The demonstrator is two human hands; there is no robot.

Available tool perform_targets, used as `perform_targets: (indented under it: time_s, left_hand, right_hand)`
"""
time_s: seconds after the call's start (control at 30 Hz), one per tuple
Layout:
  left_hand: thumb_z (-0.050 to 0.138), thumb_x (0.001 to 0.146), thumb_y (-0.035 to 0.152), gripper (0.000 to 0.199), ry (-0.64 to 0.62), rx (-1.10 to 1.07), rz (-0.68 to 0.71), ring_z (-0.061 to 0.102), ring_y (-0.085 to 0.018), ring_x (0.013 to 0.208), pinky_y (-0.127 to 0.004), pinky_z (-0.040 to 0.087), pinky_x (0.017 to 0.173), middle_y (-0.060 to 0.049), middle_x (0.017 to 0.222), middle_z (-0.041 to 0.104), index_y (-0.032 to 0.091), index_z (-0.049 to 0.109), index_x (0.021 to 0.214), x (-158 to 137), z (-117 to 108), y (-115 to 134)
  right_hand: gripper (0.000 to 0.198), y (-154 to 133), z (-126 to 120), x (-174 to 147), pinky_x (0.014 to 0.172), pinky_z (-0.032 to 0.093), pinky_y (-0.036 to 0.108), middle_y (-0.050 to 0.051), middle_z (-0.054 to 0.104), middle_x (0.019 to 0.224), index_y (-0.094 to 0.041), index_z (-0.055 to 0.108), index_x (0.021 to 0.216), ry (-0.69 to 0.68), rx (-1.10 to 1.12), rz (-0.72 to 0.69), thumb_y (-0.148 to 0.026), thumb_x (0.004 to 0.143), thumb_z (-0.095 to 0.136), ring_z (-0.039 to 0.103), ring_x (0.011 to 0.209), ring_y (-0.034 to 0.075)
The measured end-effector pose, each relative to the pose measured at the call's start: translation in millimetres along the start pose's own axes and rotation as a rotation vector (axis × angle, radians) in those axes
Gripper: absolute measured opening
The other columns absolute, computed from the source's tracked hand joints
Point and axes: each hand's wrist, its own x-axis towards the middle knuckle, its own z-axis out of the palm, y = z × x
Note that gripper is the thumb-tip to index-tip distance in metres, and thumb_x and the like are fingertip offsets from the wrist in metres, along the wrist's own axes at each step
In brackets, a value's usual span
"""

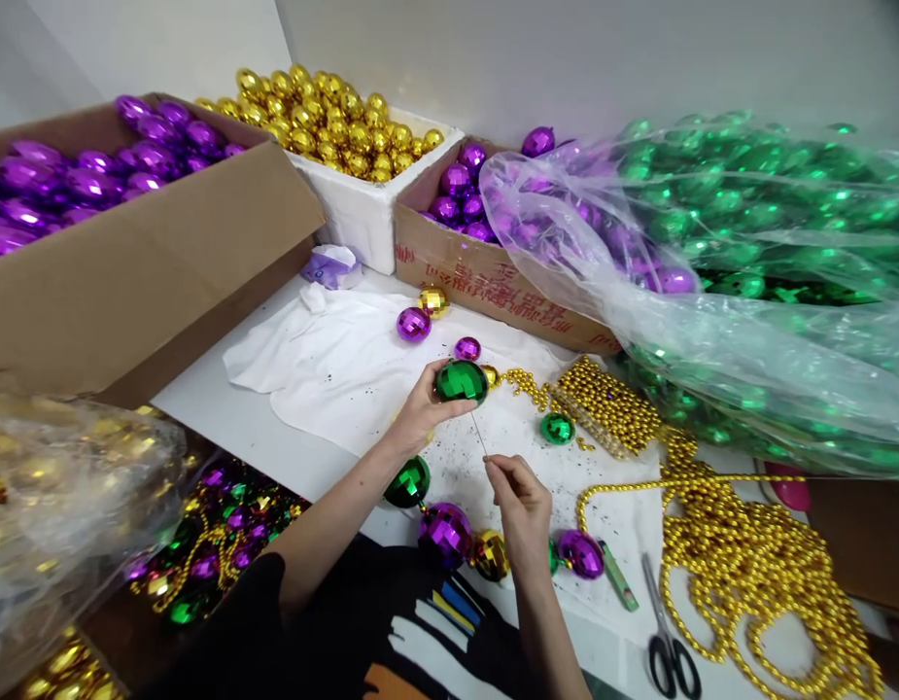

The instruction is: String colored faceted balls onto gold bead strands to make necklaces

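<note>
My left hand (pixel 424 413) grips a large green faceted ball (pixel 462 382) above the white cloth. In my right hand (pixel 520 496), the thumb and finger pinch a thin needle (pixel 479 433) that reaches up to the underside of that ball. Nearest my body lies a string of balls: a green one (pixel 407 482), a purple one (pixel 445 535), a gold one (pixel 491 554) and another purple one (pixel 581 553), partly hidden by my right forearm. Beyond the held ball are a small purple ball (pixel 467 349), a larger purple ball (pixel 413 325) and a gold ball (pixel 433 301).
Boxes of purple balls (pixel 157 126) and gold balls (pixel 332 117) stand at the back. A plastic bag of green balls (pixel 755 204) bulges at the right. Gold bead chains (pixel 770 574), scissors (pixel 668 632), a green cutter (pixel 619 578) and a loose green ball (pixel 558 429) lie right.
</note>
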Motion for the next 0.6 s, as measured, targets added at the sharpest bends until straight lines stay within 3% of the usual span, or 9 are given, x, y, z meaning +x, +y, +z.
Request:
perform_targets:
  time_s: [0.13,0.27,0.4,0.6]
  left_hand:
    - [0.086,0.066,0.037,0.055,-0.017,-0.118,-0.125,0.064,-0.02,0.096,-0.039,0.055,0.086,-0.005,0.113,0.064,0.022,0.055,0.109,2,-1,5]
    - [0.068,0.084,0.049,0.038,-0.012,-0.256,-0.277,0.068,-0.023,0.094,-0.039,0.057,0.084,-0.01,0.108,0.069,0.018,0.06,0.105,8,2,6]
    - [0.053,0.094,0.046,0.037,0.01,-0.319,-0.457,0.07,-0.023,0.087,-0.031,0.057,0.07,-0.013,0.102,0.072,0.015,0.062,0.112,13,11,8]
    - [0.04,0.1,0.048,0.049,0.058,-0.392,-0.558,0.069,-0.019,0.076,-0.03,0.058,0.067,-0.014,0.091,0.072,0.009,0.059,0.121,14,20,11]
  right_hand:
    - [0.016,-16,1,0,0.059,0.039,0.026,-0.001,0.054,0.071,-0.018,0.067,0.081,0.039,-0.191,-0.175,-0.028,0.091,0.059,0.05,0.063,0.012]
    - [0.013,-40,5,6,0.057,0.038,0.026,-0.002,0.052,0.069,-0.018,0.066,0.085,0.248,-0.393,-0.439,-0.017,0.092,0.056,0.047,0.059,0.01]
    - [0.01,-60,8,18,0.058,0.043,0.025,0.0,0.057,0.074,-0.019,0.067,0.087,0.388,-0.3,-0.593,-0.014,0.092,0.059,0.053,0.064,0.011]
    - [0.022,-71,7,25,0.071,0.055,0.028,0.004,0.071,0.092,-0.022,0.067,0.104,0.365,-0.209,-0.777,-0.006,0.091,0.058,0.068,0.084,0.015]
